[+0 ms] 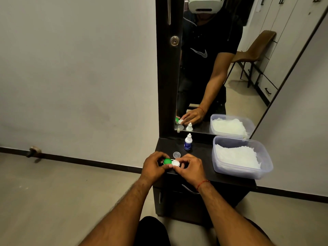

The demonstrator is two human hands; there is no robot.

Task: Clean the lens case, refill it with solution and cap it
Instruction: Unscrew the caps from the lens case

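**A:** Both hands are on the lens case [171,162], right at the front edge of the dark, matte tabletop [200,151]. The left hand [154,166] has its fingers curled round the glossy green cap [167,161].

**B:** And the right hand [190,167] is pinching the other end, thumb and fingertips closed in on the round white cap [175,163]. The two caps are smooth plastic discs sitting side by side. I can't tell whether the case is resting on the wood or lifted just off it.

**A:** There's a thin red thread [203,184] looped round the right wrist.

**B:** Just behind the case is a small clear cap [176,154], round and shallow, lying open side up on the table.

**A:** Further back stands the solution bottle [188,142]. It's upright, white plastic with a blue label and a tapered dropper tip, and the nozzle is bare.

**B:** Off to the right is a translucent rectangular tub [239,173] with rounded corners and no lid. Inside is a stack of white tissues [236,156], soft and crinkled at the edges.

**A:** The tall mirror [248,86] behind doubles it all: bottle, tub and hands.

**B:** Below the tabletop, a curved metal drawer handle [190,189] catches the light.
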